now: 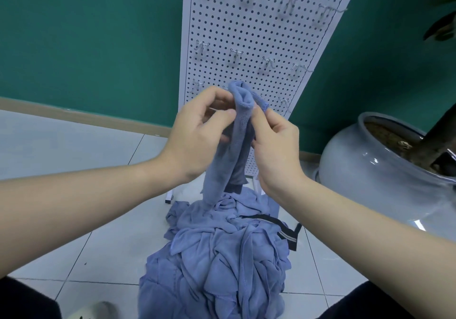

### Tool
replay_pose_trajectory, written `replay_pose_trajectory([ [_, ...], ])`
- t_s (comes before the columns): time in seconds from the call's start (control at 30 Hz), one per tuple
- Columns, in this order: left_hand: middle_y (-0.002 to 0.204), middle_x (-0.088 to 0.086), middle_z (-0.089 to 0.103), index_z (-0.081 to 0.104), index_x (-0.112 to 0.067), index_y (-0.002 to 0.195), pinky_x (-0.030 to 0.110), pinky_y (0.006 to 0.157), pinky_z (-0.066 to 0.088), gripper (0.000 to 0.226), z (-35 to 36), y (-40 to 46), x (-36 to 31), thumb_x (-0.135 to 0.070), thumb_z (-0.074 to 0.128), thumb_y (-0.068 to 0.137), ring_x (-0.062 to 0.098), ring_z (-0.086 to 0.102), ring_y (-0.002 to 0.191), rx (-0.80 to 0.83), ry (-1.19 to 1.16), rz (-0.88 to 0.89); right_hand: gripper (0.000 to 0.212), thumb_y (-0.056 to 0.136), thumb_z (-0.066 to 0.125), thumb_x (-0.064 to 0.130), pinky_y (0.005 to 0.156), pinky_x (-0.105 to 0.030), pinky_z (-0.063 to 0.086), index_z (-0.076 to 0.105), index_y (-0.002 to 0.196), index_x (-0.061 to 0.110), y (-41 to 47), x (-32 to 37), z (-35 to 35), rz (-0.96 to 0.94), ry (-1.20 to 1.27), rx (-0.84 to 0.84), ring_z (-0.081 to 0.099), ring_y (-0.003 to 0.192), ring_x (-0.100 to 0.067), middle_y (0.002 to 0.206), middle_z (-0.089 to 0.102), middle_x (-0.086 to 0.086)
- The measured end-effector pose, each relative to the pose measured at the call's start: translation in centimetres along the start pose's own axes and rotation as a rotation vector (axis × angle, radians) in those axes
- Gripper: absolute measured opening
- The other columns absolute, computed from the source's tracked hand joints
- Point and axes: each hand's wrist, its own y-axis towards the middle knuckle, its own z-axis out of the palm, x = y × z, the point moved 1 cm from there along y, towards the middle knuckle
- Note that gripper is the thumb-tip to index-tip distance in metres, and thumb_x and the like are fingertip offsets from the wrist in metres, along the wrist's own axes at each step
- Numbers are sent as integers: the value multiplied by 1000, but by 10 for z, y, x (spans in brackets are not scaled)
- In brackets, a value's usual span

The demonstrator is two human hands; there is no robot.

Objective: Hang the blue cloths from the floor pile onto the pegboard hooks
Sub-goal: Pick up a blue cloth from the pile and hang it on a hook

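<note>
A blue cloth (230, 160) hangs from both my hands in front of the white pegboard (249, 34). My left hand (199, 133) pinches its upper edge from the left, and my right hand (274, 143) pinches the top from the right. The cloth's lower end still touches the pile of blue cloths (217, 257) on the tiled floor. Metal hooks (237, 54) stick out of the board in rows, all bare. The lowest row of hooks is partly hidden behind my hands and the cloth.
A large grey ceramic pot (365, 165) with a plant trunk stands on the floor to the right of the board. A black strap (283, 230) lies on the pile. A green wall runs behind; a slipper (98, 311) shows at the bottom left.
</note>
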Motion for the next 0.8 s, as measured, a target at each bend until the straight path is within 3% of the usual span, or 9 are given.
replay_pose_trajectory([
  [0.1,98,-2,71,68,-19,106,50,76,63,27,-1,-2,-1,-4,51,92,20,68,95,34,62,56,29,103,63,29,84,-45,56,76,89,7,1,3,-1,20,29,13,65,83,-23,88,74,-13],
  [0.23,92,-3,68,65,-20,104,47,82,59,14,-6,4,4,-11,68,93,19,64,84,-22,215,109,33,100,65,33,101,-45,57,75,109,3,-5,5,-1,33,17,111,73,110,-30,109,77,-18],
  [0.3,92,4,64,58,-22,101,41,75,58,24,-8,7,6,-24,76,85,25,57,76,-38,225,83,22,97,71,24,98,-40,58,75,109,6,-7,5,0,39,11,124,75,105,-23,105,78,-15],
  [0.4,94,-5,58,51,-24,107,24,71,50,50,-11,12,10,-38,87,75,9,51,73,-41,297,-45,14,97,71,15,87,-36,59,75,106,5,-5,6,-2,55,-13,60,74,93,-19,99,78,-16],
  [0.47,104,-8,65,55,-20,115,15,77,51,54,-12,13,10,-39,87,77,1,61,83,37,245,-155,14,99,67,15,89,-38,60,75,106,5,-2,10,-3,53,-7,54,74,96,-20,103,78,-17],
  [0.53,109,-7,75,65,-19,117,21,86,56,42,-12,12,12,-34,83,82,1,71,97,182,128,-249,16,101,65,16,97,-45,59,74,108,6,0,16,-3,38,5,74,74,107,-28,107,77,-18],
  [0.63,102,-6,80,74,-19,107,28,87,58,37,-11,5,15,-33,83,74,9,75,98,270,66,-297,22,105,59,19,104,-57,52,70,111,1,5,24,-4,18,36,80,66,119,-39,117,71,-26],
  [0.7,100,-3,80,75,-14,104,33,89,60,40,-10,4,18,-33,86,71,13,75,98,253,80,-306,22,107,54,19,108,-54,50,68,113,3,8,31,-6,1,60,101,65,123,-36,122,70,-26],
  [0.8,96,-3,80,76,-13,101,31,85,60,27,-13,4,24,-24,87,78,13,76,95,258,129,-341,28,108,51,17,110,-51,50,63,122,-3,14,44,-11,-8,137,104,64,125,-36,128,67,-27],
])
